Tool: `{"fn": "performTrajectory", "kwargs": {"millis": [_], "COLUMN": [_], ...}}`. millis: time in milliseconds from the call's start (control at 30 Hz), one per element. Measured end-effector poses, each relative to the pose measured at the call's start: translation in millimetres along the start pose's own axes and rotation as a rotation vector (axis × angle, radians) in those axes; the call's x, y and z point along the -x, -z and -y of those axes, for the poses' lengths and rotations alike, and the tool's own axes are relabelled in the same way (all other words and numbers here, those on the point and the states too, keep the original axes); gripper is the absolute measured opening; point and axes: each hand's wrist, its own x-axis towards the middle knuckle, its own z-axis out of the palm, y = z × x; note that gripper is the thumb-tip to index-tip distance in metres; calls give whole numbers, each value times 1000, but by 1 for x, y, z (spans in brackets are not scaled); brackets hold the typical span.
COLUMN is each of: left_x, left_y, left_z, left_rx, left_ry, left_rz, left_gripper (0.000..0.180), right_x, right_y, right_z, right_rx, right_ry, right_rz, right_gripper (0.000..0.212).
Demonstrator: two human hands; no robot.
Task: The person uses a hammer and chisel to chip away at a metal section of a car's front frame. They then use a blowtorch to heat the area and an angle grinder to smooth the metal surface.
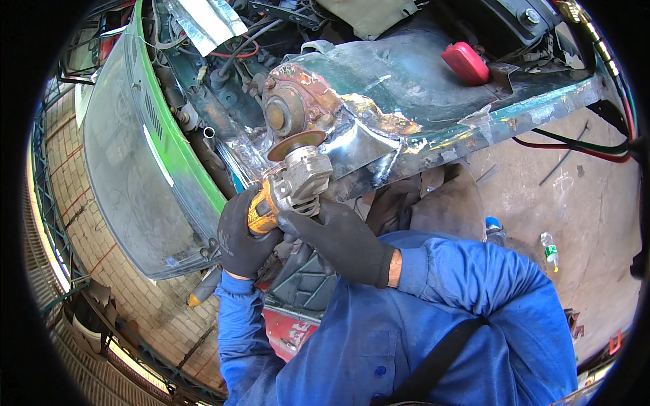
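Observation:
In both black-gloved hands I grip a yellow and grey angle grinder (301,181), its head pointing up and away from me. My left hand (242,237) is wrapped round the yellow body. My right hand (342,240) closes on the lower side near the grey head, with its fingers partly hidden. The brown grinding disc (296,145) sits beside a rusty strut tower (301,101) with a round cap. Right of the disc lies a patch of shiny bare metal (355,145) on the worn green inner wing. Whether the disc touches metal, I cannot tell.
A windscreen (132,169) with a bright green edge (179,152) stands at the left. A red object (466,63) rests on the inner wing. Red and black cables (582,150) hang at the right. On the floor lies a plastic bottle (549,250).

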Motion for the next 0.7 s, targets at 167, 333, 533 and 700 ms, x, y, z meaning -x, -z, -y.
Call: {"fn": "performTrajectory", "kwargs": {"millis": [167,333,533,700], "left_x": [1,3,6,6], "left_y": [-3,-3,0,-1], "left_z": [4,8,9,9], "left_rx": [-28,-48,-61,-69], "left_ry": [-27,-49,-29,-25], "left_rz": [-11,-20,9,4], "left_gripper": [86,86,85,83], "right_x": [3,-3,-5,-5], "right_y": [2,4,2,-2], "right_z": [-3,11,13,5], "right_rx": [-156,-442,-433,-380], "right_ry": [-88,-352,-493,-308], "right_rz": [36,20,92,42], "right_gripper": [39,49,38,54]}}
